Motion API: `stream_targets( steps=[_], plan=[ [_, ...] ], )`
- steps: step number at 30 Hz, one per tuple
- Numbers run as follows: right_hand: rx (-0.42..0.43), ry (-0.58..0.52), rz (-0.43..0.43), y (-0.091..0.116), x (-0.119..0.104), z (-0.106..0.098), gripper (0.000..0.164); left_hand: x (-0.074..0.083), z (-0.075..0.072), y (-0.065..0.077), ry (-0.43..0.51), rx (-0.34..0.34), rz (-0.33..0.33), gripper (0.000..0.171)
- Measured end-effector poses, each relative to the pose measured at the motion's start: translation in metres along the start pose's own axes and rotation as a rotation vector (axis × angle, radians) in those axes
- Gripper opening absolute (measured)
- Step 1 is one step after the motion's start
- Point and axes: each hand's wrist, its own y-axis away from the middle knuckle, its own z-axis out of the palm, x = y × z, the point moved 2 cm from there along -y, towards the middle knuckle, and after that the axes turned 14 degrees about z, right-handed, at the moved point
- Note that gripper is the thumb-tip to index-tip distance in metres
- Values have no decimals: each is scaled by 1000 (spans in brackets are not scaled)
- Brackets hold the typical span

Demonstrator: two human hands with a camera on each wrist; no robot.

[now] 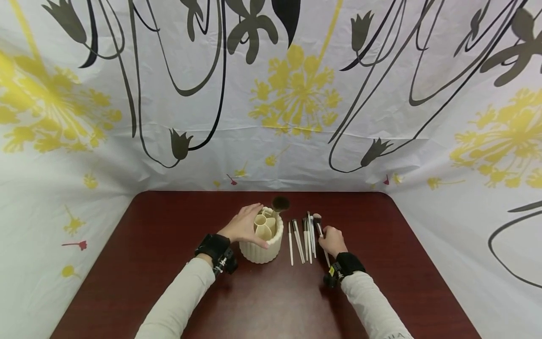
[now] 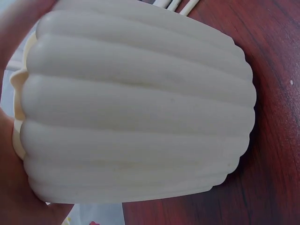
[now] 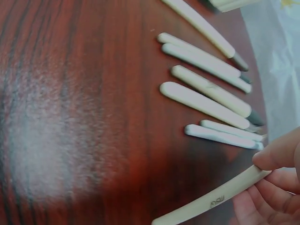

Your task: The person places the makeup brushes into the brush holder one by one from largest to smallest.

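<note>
A cream makeup brush holder with ribbed sides and round inner compartments stands on the table, left of the brushes. My left hand grips it across the top, the thumb along the near rim and the fingers at the far side. One large dark-bristled brush sticks up out of the holder. With its thumb and fingers, my right hand pinches a makeup brush by its pale handle; the bristle end points away from me. Several makeup brushes lie side by side between the holder and the right hand.
The dark red wooden table has rounded far corners. Behind it and along both sides hangs a white sheet with yellow and grey flower prints.
</note>
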Motion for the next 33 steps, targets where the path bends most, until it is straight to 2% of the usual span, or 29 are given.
stream_targets(
  steps=[10,20,33],
  plan=[
    [-4,-31,-28,8,-19,-22,27,0,-2,1,12,7,-14,118],
    [56,-54,-166,17,-41,-36,25,-2,-1,0,9,23,-12,118],
    [71,-110,-307,39,-68,-50,25,1,-1,0,23,2,-21,120]
  ],
)
